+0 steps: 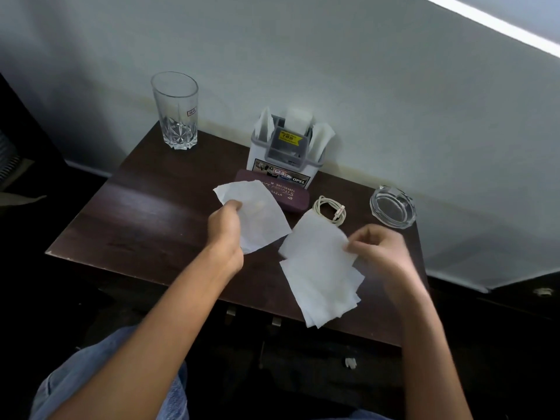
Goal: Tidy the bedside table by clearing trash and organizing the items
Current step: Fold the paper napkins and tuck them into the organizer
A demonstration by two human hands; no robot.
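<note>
Quick count: one cut-glass tumbler (175, 112) in the upper left of the dark wooden surface (145, 213). One white-and-grey organizer caddy (285, 153) in the upper middle, with three white tissues poking out of it. One maroon spectacle case (295, 197) just in front of the caddy. One coiled white cable (328, 209) to the case's right. One clear glass ashtray (393, 207) at the right edge. Loose tissues: one sheet (257, 216) centre frame, plus a small stack (321, 277) right of centre, can't tell how many are in it. Two hands, left (225, 228) and right (381, 253).
</note>
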